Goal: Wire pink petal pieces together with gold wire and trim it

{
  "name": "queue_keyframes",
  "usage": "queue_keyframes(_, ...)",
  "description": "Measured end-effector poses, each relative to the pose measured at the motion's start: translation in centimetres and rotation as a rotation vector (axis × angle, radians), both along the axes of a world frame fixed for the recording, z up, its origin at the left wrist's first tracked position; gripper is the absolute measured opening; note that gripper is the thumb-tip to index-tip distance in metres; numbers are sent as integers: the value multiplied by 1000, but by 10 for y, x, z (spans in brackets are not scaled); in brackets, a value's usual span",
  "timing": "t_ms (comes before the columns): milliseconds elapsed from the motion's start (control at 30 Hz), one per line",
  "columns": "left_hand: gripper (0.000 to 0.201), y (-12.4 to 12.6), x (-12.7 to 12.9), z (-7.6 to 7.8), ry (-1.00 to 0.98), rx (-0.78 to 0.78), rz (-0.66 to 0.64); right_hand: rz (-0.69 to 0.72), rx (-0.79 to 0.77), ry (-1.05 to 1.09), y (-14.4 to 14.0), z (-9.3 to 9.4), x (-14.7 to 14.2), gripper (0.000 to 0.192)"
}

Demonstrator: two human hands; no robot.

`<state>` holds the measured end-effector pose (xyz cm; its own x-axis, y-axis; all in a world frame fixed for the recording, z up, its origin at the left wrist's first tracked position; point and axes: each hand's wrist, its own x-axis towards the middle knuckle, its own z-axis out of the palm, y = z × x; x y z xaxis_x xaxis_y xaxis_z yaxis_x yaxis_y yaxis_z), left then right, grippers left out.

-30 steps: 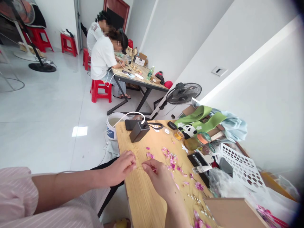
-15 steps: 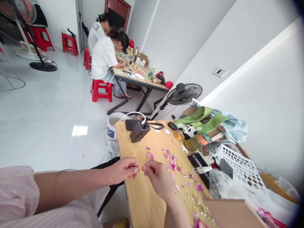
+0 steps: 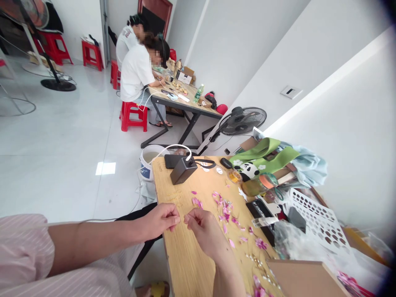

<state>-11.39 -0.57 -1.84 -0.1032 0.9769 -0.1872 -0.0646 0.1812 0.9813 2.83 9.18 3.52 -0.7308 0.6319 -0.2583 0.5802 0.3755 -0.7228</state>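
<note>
My left hand [image 3: 163, 221] and my right hand [image 3: 202, 229] face each other over the near part of the wooden table [image 3: 182, 264], a small gap between them. Both are closed in a pinch, thumb against forefinger. Whatever lies between the fingertips is too small or thin to make out. Just beyond my right hand, pink petals [image 3: 227, 210] are scattered on the tabletop. Strands of pearly beads [image 3: 261, 268] lie to the right of my right wrist.
A black power bank [image 3: 183, 170] with a white cable stands at the table's far end. Along the right lie a jar [image 3: 259, 184], a green panda bag [image 3: 262, 159], a brown board [image 3: 305, 278] and plastic bags. A bucket [image 3: 148, 161] is on the floor; two people sit at another table [image 3: 185, 103].
My hands hold the same pinched pose, with the gap between them slightly wider. The whole view has shifted a little.
</note>
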Motion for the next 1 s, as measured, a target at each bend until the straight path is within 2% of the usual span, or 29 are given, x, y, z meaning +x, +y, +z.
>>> queue_keyframes(233, 36, 3, 0, -3, -202, 23, -8, -20, -12, 32, 6, -4, 2, 23)
queue_keyframes(400, 36, 5, -1, -9, -163, 38, 16, -35, -34, 51, 9, -8, 3, 22)
queue_keyframes(667, 27, 6, -3, -18, -60, 39, 20, 8, -110, 70, 3, -5, -3, 36)
queue_keyframes(833, 24, 2, -2, -10, -56, -11, 10, -10, -159, 73, 1, -10, -6, 33)
queue_keyframes(1000, 29, -1, 0, -3, -95, -17, 28, -20, -181, 79, 2, -14, -6, 30)
